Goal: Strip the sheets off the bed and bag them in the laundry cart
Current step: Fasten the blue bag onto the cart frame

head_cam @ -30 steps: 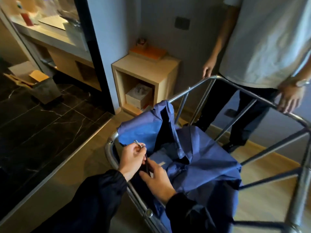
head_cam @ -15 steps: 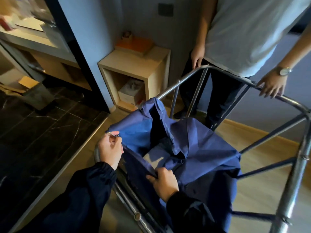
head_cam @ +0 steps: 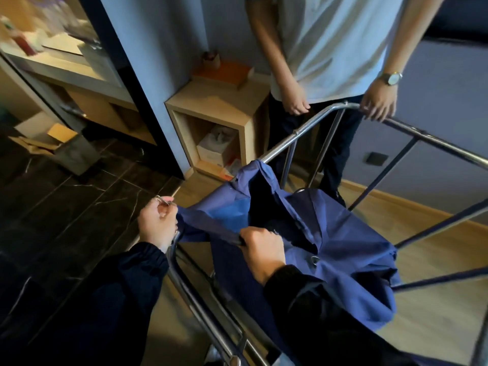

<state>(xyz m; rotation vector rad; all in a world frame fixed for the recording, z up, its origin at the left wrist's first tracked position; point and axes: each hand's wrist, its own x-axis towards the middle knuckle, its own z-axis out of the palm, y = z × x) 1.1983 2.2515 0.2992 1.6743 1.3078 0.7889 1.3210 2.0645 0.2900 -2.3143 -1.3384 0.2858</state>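
Observation:
A blue laundry bag point(head_cam: 343, 233) hangs slack inside the chrome frame of the laundry cart point(head_cam: 298, 133). My left hand point(head_cam: 158, 223) sits at the cart's near left corner, pinching a small metal clip at the corner of the bag's rim. My right hand point(head_cam: 261, 249) grips the bag's near rim a little to the right, fingers curled over the cloth. The rim is stretched between my hands. The bag's mouth gapes dark between the folds. No sheets show.
Another person point(head_cam: 330, 48) stands at the cart's far side, one hand on the top rail. A wooden bedside cube point(head_cam: 211, 107) holding a tissue box stands by the grey wall. Dark marble floor and a cardboard box point(head_cam: 39, 141) lie to the left.
My hands have moved apart: the left pulled the clipped bag corner out to the cart's left corner, the right slid along the rim. The other person's hand took hold of the far rail.

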